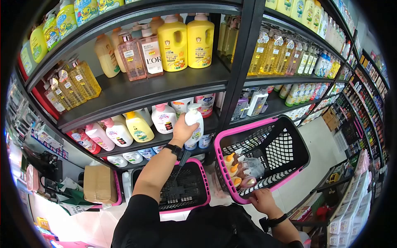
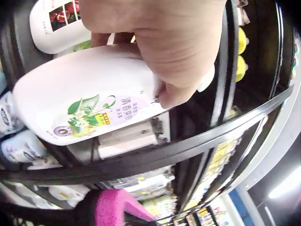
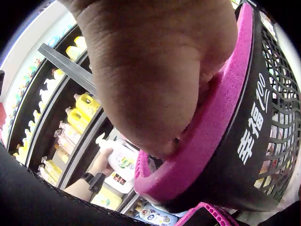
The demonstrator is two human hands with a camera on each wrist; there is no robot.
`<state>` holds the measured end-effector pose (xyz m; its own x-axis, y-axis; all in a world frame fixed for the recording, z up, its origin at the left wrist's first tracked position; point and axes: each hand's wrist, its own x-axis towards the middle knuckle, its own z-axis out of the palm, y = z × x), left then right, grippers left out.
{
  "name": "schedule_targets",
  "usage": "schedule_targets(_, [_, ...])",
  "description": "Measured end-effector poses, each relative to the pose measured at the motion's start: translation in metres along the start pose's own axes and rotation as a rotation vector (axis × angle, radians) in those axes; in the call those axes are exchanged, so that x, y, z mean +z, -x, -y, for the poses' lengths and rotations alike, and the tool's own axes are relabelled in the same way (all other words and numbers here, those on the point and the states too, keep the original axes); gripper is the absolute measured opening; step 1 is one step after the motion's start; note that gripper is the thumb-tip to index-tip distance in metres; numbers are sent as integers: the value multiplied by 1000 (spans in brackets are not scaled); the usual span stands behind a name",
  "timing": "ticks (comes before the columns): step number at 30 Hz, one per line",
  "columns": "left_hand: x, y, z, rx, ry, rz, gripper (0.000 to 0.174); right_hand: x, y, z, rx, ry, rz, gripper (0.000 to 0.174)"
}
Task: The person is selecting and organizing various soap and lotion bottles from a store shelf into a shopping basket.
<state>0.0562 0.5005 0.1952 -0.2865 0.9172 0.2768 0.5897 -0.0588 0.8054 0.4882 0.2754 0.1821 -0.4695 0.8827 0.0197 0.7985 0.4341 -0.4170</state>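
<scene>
My left hand [image 1: 185, 131] grips a white pump bottle of body wash [image 2: 70, 89] around its upper part, in front of the lower shelf. Green leaves and a small yellow price tag show on the bottle's label in the left wrist view. Low on the right, my right hand [image 1: 264, 201] holds the pink rim [image 3: 221, 113] of a black shopping basket, its thumb lying along the edge. Inside that basket, bottles with orange tops [image 1: 232, 169] and a clear plastic-wrapped item [image 1: 253, 167] lie at the left side.
A second black basket with a pink rim [image 1: 205, 182] stands below the shelf. Pink, white and yellow pump bottles [image 1: 139, 127] line the lower shelf; large yellow jugs [image 1: 173, 45] stand above. A cardboard box [image 1: 100, 184] is at the left, and a dark shelf post [image 1: 243, 62] rises behind the baskets.
</scene>
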Motion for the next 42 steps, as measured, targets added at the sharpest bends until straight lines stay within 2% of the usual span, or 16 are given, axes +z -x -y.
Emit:
schedule_targets(2, [-9,9,-14,-18,334,81,61,-9,-6,-2,-8,-56,12,28])
schedule_targets(5, [-22,29,-55,-93,773,223,53,-15,-18,-26,-78,-200,-141,37])
schedule_targets(7, [-24,48,-90,-139,984,335,52,-56,-39,-17,-160,-175,-170,40])
schedule_targets(9, [-18,69,-125,-135,936,441,54,-95,-59,-14,-166,-284,-152,46])
schedule_targets(11, [-8,90,-159,-30,680,541,60,-141,-77,-3,-151,-443,-189,53])
schedule_targets(12, [4,102,-171,50,554,530,62,-163,-87,-1,-235,-444,-218,57])
schedule_targets(13, [5,111,-191,138,448,646,62,-184,-95,1,-325,-444,-248,61])
schedule_targets(15, [23,131,-220,291,350,700,68,-224,-101,12,-469,-340,-169,62])
schedule_targets(17, [53,147,-236,261,337,746,67,-247,-106,9,-571,-262,-43,61])
schedule_targets(19, [83,163,-249,249,299,693,66,-257,-109,-7,-631,-200,121,58])
schedule_targets(20, [95,168,-259,242,284,693,65,-255,-109,-21,-639,-166,103,46])
schedule_targets(24, [138,183,-284,189,137,634,63,-258,-113,-65,-580,3,268,35])
schedule_targets(30, [174,189,-295,99,59,532,63,-260,-126,-102,-643,65,442,35])
schedule_targets(33, [185,197,-287,166,-84,461,63,-251,-138,-115,-691,86,474,34])
schedule_targets(37, [188,223,-257,219,-31,394,65,-229,-157,-144,-743,95,510,31])
schedule_targets(42, [159,272,-212,85,-528,153,61,-184,-195,-188,-639,228,567,32])
